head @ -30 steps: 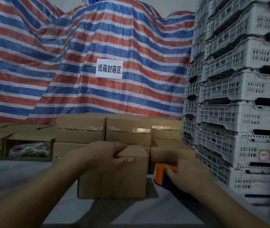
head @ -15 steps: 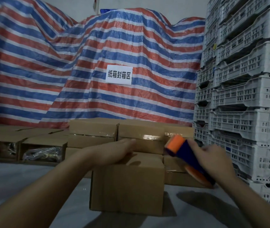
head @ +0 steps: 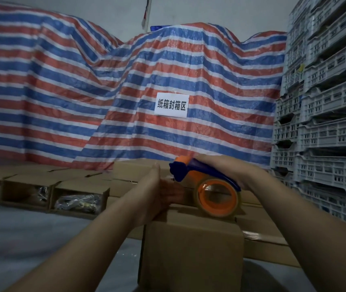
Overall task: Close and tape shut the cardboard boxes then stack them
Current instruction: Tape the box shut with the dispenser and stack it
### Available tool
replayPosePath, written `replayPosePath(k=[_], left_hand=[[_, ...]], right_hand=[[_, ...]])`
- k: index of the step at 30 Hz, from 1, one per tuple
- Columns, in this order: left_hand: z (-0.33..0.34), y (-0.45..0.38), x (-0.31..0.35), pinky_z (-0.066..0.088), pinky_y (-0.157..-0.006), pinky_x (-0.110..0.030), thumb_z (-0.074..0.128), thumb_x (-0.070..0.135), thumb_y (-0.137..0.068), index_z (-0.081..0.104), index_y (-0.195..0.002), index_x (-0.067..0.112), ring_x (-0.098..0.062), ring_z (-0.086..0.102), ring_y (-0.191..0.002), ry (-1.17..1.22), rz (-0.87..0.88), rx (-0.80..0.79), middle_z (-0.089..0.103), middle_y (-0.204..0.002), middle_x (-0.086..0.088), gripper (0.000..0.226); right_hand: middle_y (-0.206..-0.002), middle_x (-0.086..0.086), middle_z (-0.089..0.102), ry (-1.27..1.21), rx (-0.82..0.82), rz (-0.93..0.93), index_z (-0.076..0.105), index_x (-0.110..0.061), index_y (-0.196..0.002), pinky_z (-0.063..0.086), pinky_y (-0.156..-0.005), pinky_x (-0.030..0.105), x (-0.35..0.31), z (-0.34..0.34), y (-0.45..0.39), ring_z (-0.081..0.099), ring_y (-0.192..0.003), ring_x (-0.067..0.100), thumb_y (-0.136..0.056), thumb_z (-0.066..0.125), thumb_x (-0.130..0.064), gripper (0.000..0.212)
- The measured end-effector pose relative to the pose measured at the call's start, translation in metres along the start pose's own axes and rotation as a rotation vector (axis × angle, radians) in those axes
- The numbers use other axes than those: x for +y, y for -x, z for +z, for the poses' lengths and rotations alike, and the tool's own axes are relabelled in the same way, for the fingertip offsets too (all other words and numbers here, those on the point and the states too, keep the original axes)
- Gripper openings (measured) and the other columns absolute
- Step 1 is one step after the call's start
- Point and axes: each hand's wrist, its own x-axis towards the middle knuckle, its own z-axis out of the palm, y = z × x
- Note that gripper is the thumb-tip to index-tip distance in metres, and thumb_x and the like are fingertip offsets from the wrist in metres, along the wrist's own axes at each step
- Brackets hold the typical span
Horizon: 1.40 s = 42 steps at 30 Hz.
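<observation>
While my right hand [head: 229, 168] grips the tape dispenser [head: 208, 186] on the closed box [head: 193, 247], my flat left hand [head: 157, 192] steadies the far edge so tape can anchor.

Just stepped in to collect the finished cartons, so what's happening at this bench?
A person is taping a closed cardboard box. The right hand grips a tape dispenser set at the box's top far edge, while the left hand rests with straight fingers against that edge. Taped boxes sit behind; open boxes wait at left.
</observation>
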Motion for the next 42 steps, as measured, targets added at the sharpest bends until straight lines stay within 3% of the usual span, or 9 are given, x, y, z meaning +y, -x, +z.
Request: replayPosePath(k=[3,6,10,13,17,22,25,34,42], left_hand=[[-0.002,0.002,0.0,0.046,-0.084,-0.032,0.023,0.042,-0.106,0.062,-0.111,-0.002,-0.022,0.064,-0.098,0.143,-0.034,0.011,0.072,-0.099,-0.013,0.059],[-0.002,0.005,0.005,0.048,-0.076,-0.028,0.031,0.035,-0.105,0.06,-0.103,0.0,-0.023,0.046,-0.091,0.273,-0.07,-0.01,0.049,-0.098,-0.012,0.046],[-0.004,0.002,0.006,0.052,-0.065,-0.023,0.045,0.034,-0.102,0.062,-0.091,0.0,-0.017,0.05,-0.074,0.312,-0.098,0.035,0.055,-0.08,-0.009,0.039],[-0.005,0.001,0.006,0.025,-0.065,-0.02,0.049,0.028,-0.101,0.057,-0.075,0.004,-0.008,0.039,-0.049,0.329,-0.073,-0.009,0.043,-0.053,0.0,0.036],[-0.004,-0.001,0.006,0.007,-0.056,-0.021,0.05,0.024,-0.1,0.053,-0.048,0.014,-0.005,0.028,-0.043,0.225,-0.028,-0.035,0.032,-0.051,0.002,0.053],[-0.002,0.0,0.005,0.019,-0.051,-0.019,0.046,0.009,-0.1,0.051,-0.076,0.009,-0.005,0.034,-0.033,0.165,-0.055,0.033,0.048,-0.045,0.003,0.024],[0.001,0.001,0.005,0.028,-0.041,-0.014,0.047,0.006,-0.098,0.057,-0.091,0.004,-0.004,0.039,-0.032,0.168,-0.08,0.121,0.055,-0.061,-0.003,0.012],[0.009,-0.008,0.0,0.041,-0.063,-0.026,0.048,0.011,-0.1,0.058,-0.083,0.009,-0.013,0.046,-0.059,0.068,-0.064,0.285,0.05,-0.062,-0.002,0.02],[0.008,-0.011,0.001,0.055,-0.058,-0.039,0.04,-0.005,-0.095,0.049,-0.081,0.003,-0.015,0.039,-0.059,0.345,-0.066,0.409,0.04,-0.069,-0.008,0.019]], right_hand=[[-0.099,0.013,0.077,0.012,-0.005,-0.011,0.064,-0.015,-0.115,0.055,-0.083,0.033,0.001,0.001,0.0,0.069,-0.078,0.021,-0.097,0.054,-0.058,0.048],[-0.081,0.006,0.076,0.033,0.0,-0.017,0.064,-0.015,-0.112,0.055,-0.064,0.023,0.001,0.001,0.003,0.068,-0.063,0.013,-0.097,0.053,-0.059,0.048],[-0.078,0.004,0.076,0.053,-0.003,-0.033,0.066,-0.015,-0.109,0.054,-0.061,0.022,-0.001,0.001,0.004,0.069,-0.059,0.011,-0.096,0.052,-0.06,0.049],[-0.086,0.008,0.078,0.071,0.01,-0.043,0.067,-0.016,-0.107,0.054,-0.073,0.029,0.0,0.002,0.003,0.069,-0.065,0.015,-0.095,0.053,-0.062,0.049],[-0.09,0.011,0.078,0.072,0.006,-0.038,0.067,-0.016,-0.107,0.055,-0.081,0.033,0.0,0.003,0.002,0.071,-0.073,0.02,-0.094,0.054,-0.063,0.051],[-0.086,0.007,0.078,0.102,0.014,-0.044,0.067,-0.017,-0.106,0.056,-0.082,0.033,0.0,0.004,0.001,0.072,-0.071,0.018,-0.094,0.053,-0.064,0.05],[-0.086,0.006,0.078,0.107,0.019,-0.054,0.066,-0.018,-0.106,0.055,-0.081,0.032,-0.001,0.004,0.0,0.072,-0.07,0.016,-0.094,0.053,-0.063,0.049],[-0.079,0.005,0.078,0.26,-0.009,0.117,0.068,-0.014,-0.105,0.053,-0.052,0.021,-0.013,-0.016,-0.002,0.07,-0.057,0.013,-0.09,0.057,-0.066,0.055],[-0.087,0.012,0.074,0.081,-0.121,0.266,0.06,-0.005,-0.122,0.054,-0.066,0.027,-0.007,-0.04,0.01,0.068,-0.064,0.019,-0.089,0.065,-0.056,0.06]])
